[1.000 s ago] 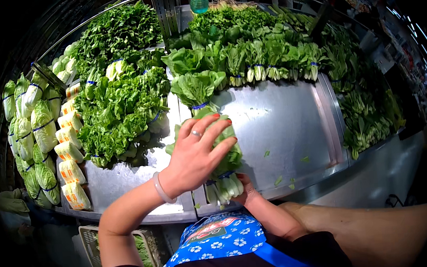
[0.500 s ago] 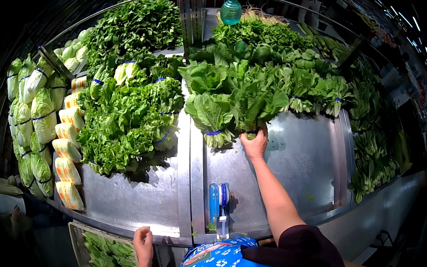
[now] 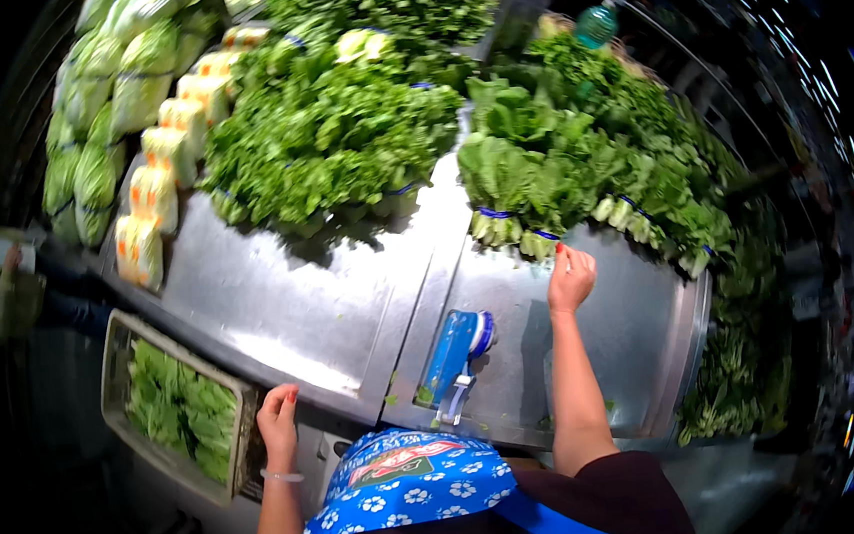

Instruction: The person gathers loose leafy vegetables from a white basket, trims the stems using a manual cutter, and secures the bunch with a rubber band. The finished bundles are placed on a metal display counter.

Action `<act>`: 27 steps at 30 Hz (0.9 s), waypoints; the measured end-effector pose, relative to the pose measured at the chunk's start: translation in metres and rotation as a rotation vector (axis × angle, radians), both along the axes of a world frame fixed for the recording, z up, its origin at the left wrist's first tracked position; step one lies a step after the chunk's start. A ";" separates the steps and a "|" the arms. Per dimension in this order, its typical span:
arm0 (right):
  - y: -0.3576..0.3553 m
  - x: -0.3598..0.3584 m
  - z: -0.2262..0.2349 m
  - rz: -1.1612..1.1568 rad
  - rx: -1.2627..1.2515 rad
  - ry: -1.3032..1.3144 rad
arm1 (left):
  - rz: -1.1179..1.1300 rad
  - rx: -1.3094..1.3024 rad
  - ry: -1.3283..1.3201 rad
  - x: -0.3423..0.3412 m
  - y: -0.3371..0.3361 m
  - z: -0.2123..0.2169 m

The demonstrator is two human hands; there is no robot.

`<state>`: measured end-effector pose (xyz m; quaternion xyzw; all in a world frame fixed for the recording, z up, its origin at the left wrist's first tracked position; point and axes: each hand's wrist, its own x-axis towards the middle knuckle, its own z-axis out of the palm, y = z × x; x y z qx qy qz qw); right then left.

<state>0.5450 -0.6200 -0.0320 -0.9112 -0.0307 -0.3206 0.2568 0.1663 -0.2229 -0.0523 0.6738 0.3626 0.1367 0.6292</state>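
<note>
Touching banded lettuce bunch (image 3: 532,193) stems-toward-person, right hand (image 3: 570,278), left hand (image 3: 279,419) on crate (image 3: 114,362).

You get bright overhead light; glare flares on the steel counter (image 3: 284,359); greens (image 3: 336,134) cast shadows; fisheye bends edges; the dark rim blurs.

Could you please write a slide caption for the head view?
Right hand touches banded greens on a steel counter; left hand rests by a crate.

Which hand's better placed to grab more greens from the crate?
Left. The left hand rests on the counter edge right beside the crate; the right hand is up at the lettuce bunches.
</note>
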 end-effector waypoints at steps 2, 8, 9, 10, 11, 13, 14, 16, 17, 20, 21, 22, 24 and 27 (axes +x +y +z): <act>0.044 -0.044 0.044 0.249 0.031 -0.069 | -0.057 0.020 -0.012 -0.024 0.000 0.008; 0.200 -0.201 0.085 1.193 -0.136 0.479 | 0.088 0.100 0.165 -0.159 -0.002 0.004; 0.228 -0.230 0.094 1.372 -0.250 0.634 | 0.166 0.124 0.162 -0.188 -0.003 0.002; 0.247 -0.254 0.102 1.522 -0.354 0.791 | 0.217 0.159 0.166 -0.210 -0.003 0.004; 0.263 -0.271 0.101 1.649 -0.478 0.837 | 0.264 0.194 0.173 -0.232 -0.003 0.006; 0.301 -0.310 0.104 1.741 -0.850 1.048 | 0.370 0.118 0.188 -0.288 -0.006 -0.009; 0.315 -0.326 0.098 1.780 -0.852 1.034 | 0.413 0.081 0.195 -0.315 -0.009 -0.019; 0.343 -0.356 0.087 1.839 -0.857 1.001 | 0.500 0.010 0.228 -0.361 -0.011 -0.021; 0.357 -0.370 0.089 1.847 -0.883 0.948 | 0.546 -0.027 0.239 -0.383 -0.013 -0.026; 0.389 -0.394 0.078 1.807 -0.696 1.167 | 0.616 -0.011 0.293 -0.434 -0.009 -0.053; 0.398 -0.398 0.071 1.713 -0.656 1.375 | 0.634 0.018 0.313 -0.442 -0.005 -0.068; 0.406 -0.403 0.067 1.705 -0.597 1.434 | 0.629 0.030 0.316 -0.448 -0.002 -0.077; 0.422 -0.408 0.059 1.671 -0.478 1.543 | 0.608 0.050 0.311 -0.447 0.009 -0.094; 0.455 -0.403 0.042 1.654 -0.407 1.645 | 0.561 0.085 0.304 -0.422 0.040 -0.064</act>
